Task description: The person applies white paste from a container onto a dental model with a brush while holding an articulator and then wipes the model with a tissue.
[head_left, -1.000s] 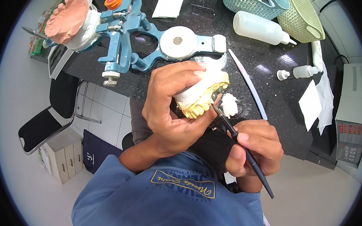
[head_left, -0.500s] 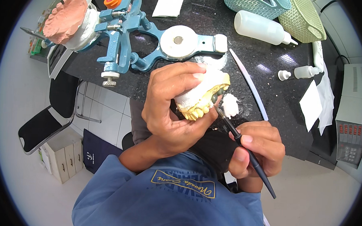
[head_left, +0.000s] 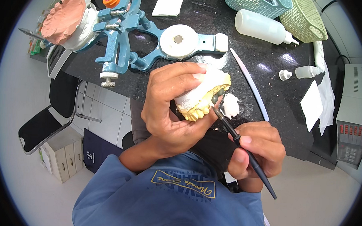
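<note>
Holding the yellow tooth model tight in the left hand just above the black table edge, the right hand pinches a thin black tool, and its tip should touch the teeth softly and slowly.

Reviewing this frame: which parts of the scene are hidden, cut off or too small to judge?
- Dental model, head view: its back and left side are covered by the left hand.
- Brush: whether its tip touches the teeth is too small to tell; the right hand covers its middle.
- Teal basket: cut off by the top edge, contents unseen.
- Grey machine: bent and cropped at the right rim.
</note>
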`<state>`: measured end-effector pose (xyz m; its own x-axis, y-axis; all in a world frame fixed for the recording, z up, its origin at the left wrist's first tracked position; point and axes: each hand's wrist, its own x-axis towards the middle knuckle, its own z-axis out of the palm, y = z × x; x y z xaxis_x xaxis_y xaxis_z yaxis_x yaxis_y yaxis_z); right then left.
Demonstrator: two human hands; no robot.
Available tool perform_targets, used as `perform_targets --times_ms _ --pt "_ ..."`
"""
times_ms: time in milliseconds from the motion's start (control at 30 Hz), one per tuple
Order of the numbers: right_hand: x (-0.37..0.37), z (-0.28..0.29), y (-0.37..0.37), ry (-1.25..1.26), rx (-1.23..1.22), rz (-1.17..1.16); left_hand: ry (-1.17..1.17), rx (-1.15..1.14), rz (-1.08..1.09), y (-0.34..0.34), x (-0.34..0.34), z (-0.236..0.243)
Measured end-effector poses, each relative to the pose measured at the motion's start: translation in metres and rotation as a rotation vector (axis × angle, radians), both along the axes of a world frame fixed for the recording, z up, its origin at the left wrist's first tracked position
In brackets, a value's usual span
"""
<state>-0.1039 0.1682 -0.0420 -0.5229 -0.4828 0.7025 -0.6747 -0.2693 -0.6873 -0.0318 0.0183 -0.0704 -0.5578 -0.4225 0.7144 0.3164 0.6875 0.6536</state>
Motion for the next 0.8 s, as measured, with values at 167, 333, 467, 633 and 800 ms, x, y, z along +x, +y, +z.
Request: perform_targets --times_ms 167,333,467,633,800 --pt "0.0000 0.0000 -0.0010 0.001 -0.013 -0.010 -0.007 -0.010 0.000 -0.0003 0.0003 0.0003" --pt "-0.0001 -0.0007 0.0003 0.006 -0.001 -0.010 -0.006 -0.013 -0.003 -0.0008 0.0005 -0.0006" --pt "0.0007 0.0000 0.0001 0.004 -0.003 -0.018 -0.007 -0.010 -0.006 -0.0012 0.0007 -0.0009" --pt "0.0005 -0.0007 0.0009 -0.005 -0.007 -0.011 -0.004 -0.013 -0.008 -0.0010 0.0002 -0.0011" --pt "0.0005 0.0000 0.0010 -0.004 0.003 -0.011 0.006 -0.017 -0.002 -0.0007 -0.0002 -0.0021"
